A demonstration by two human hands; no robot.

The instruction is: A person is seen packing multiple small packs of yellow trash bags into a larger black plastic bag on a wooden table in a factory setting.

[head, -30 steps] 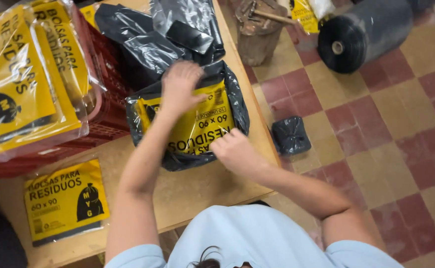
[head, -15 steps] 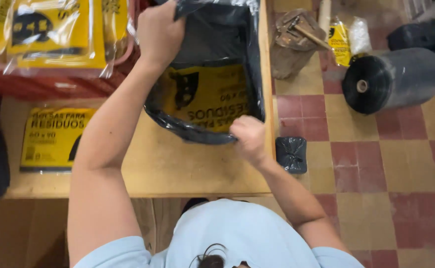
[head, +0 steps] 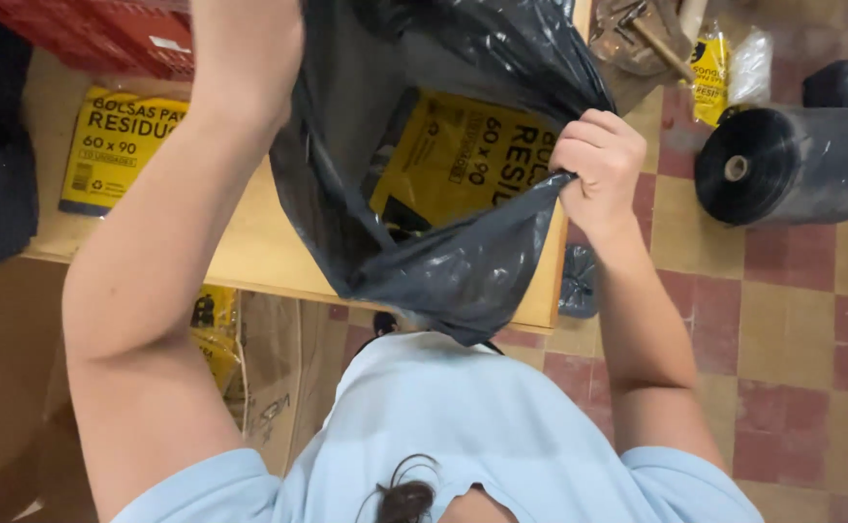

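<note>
Your right hand (head: 600, 163) is closed in a fist on the rim of the black bag (head: 443, 261), pinching the plastic between thumb and curled fingers and pulling that edge out to the right, over the tabletop's right edge. Your left hand (head: 245, 48) is up at the top of the view, against the bag's other side; the frame cuts off its fingers, so you cannot tell whether its grip is closed on the plastic or only pressed to it. The bag hangs lifted between your 2 hands, its mouth spread wide toward you and its lower fold sagging past the near edge of the tabletop (head: 240, 257). Through the opening you see a yellow pack (head: 458, 160) with black print lying inside the bag, tilted. A second yellow pack (head: 119, 145) lies flat on the tabletop, left of your left forearm and well apart from the bag. A red crate (head: 104, 34) stands at the tabletop's far left. On the checkered floor (head: 792, 320) to your right lies a thick roll (head: 792, 165) of black film on its side, with a small dark wad (head: 579, 281) of plastic just beside the tabletop's right corner. A brown cardboard box (head: 269, 378) stands under the tabletop.
</note>
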